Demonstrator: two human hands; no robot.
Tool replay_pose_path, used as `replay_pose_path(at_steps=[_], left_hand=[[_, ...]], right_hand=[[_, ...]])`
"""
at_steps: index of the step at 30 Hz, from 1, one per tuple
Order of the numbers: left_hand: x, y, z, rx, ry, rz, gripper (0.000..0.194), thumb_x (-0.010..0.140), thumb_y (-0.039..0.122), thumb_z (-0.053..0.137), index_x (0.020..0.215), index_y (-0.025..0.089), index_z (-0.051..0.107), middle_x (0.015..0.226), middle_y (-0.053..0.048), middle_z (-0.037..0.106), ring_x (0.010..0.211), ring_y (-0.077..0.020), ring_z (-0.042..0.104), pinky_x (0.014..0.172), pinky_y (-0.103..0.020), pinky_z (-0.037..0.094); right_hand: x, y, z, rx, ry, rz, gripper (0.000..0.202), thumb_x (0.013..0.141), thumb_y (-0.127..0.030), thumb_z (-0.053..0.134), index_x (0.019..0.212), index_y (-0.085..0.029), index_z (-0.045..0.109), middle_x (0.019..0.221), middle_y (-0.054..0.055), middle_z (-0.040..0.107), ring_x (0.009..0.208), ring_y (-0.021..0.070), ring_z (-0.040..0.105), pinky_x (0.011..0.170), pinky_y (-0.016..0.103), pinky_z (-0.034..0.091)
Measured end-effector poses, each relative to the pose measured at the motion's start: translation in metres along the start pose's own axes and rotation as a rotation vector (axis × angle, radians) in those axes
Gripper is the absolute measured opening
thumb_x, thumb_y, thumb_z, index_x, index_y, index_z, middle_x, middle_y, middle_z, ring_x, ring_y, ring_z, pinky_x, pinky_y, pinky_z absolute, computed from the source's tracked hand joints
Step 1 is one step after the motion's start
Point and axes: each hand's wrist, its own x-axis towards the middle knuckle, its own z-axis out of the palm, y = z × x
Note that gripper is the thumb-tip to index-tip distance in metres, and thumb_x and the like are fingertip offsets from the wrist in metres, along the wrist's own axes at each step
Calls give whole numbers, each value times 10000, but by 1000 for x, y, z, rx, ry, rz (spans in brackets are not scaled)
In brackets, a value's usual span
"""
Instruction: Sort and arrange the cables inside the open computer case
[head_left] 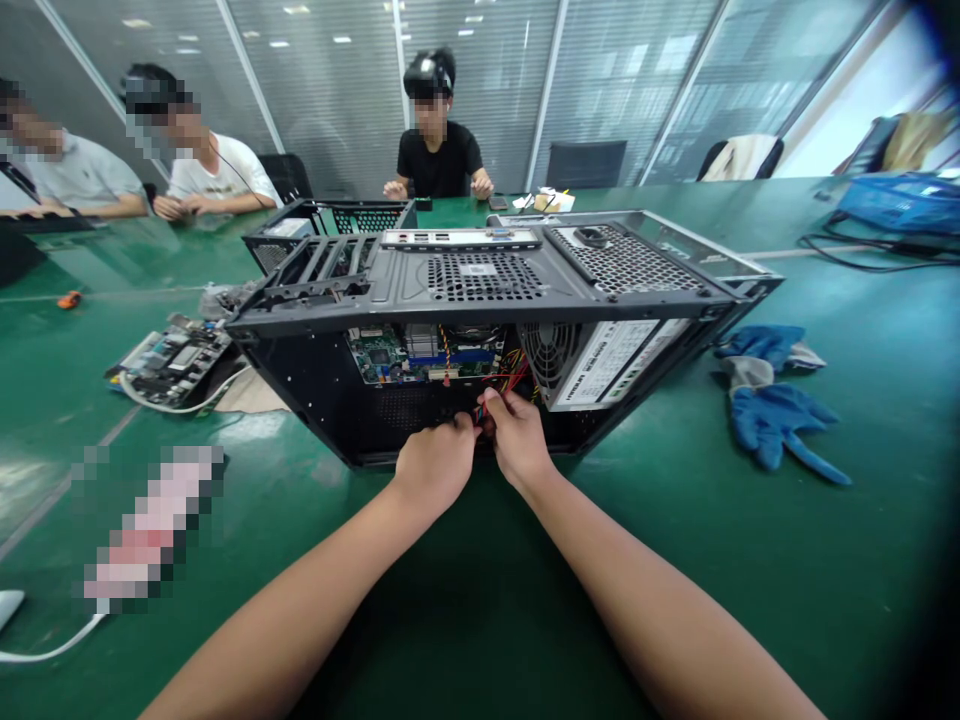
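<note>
A black computer case (292, 400) stands on the table in front of me, its open side toward me. Inside it I see a motherboard (382, 355) with a heatsink, and a power supply (611, 365) with a fan grille and white label. A bundle of red, yellow and black power cables (516, 368) hangs beside the power supply. At the lower opening, my left hand (436, 460) and my right hand (517, 437) meet, both closed in a pinch on the cables' end. Fingers partly hide the small connector between them.
Blue work gloves (776, 400) lie right of the case. To the left are a loose circuit board (180, 360) with a white cable and a pixelated power strip-like object (154, 530). A second case (367, 217) stands behind. Three people sit across the green table (847, 560).
</note>
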Motion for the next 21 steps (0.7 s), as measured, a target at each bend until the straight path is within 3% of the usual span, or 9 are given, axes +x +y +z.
replay_pose_path(at_steps=[6, 10, 13, 15, 18, 21], left_hand=[[2, -3, 3, 30, 28, 46, 378, 1008, 325, 271, 1064, 101, 570, 881, -192, 690, 763, -323, 714, 649, -408, 546], [6, -10, 3, -106, 17, 48, 346, 997, 332, 319, 1048, 113, 583, 864, -168, 684, 773, -308, 702, 664, -389, 525], [10, -16, 1, -412, -26, 97, 288, 980, 296, 367, 903, 144, 599, 796, -103, 668, 758, -235, 673, 690, -329, 493], [13, -19, 0, -669, -76, 111, 283, 966, 278, 390, 800, 155, 583, 705, -46, 611, 668, -160, 612, 627, -260, 452], [13, -21, -2, -1110, -280, -5, 308, 976, 344, 368, 783, 164, 527, 531, 57, 393, 416, -71, 358, 424, -190, 279], [12, -21, -5, -1473, -500, -155, 300, 978, 409, 384, 807, 177, 469, 507, 109, 252, 351, -38, 166, 362, -172, 124]], right_hand=[[1, 2, 0, -38, 23, -39, 346, 770, -532, 658, 733, -190, 626, 563, -37, 495, 485, 108, 378, 461, 261, 292], [0, 0, 0, 5, 6, -30, 337, 772, -518, 666, 735, -184, 633, 585, -35, 507, 500, 104, 385, 485, 265, 312], [-1, -4, 1, 87, -27, 15, 316, 762, -496, 686, 753, -183, 644, 579, -42, 481, 507, 104, 386, 488, 266, 315], [-2, -9, 1, 152, -47, 52, 307, 742, -484, 706, 772, -184, 652, 583, -44, 465, 517, 110, 395, 480, 267, 317], [-3, -17, 1, 245, -95, 104, 309, 695, -450, 744, 832, -183, 670, 644, -29, 505, 557, 120, 429, 491, 271, 345], [-3, -23, 0, 312, -137, 141, 334, 674, -398, 759, 925, -194, 677, 675, -27, 531, 567, 114, 429, 511, 264, 364]])
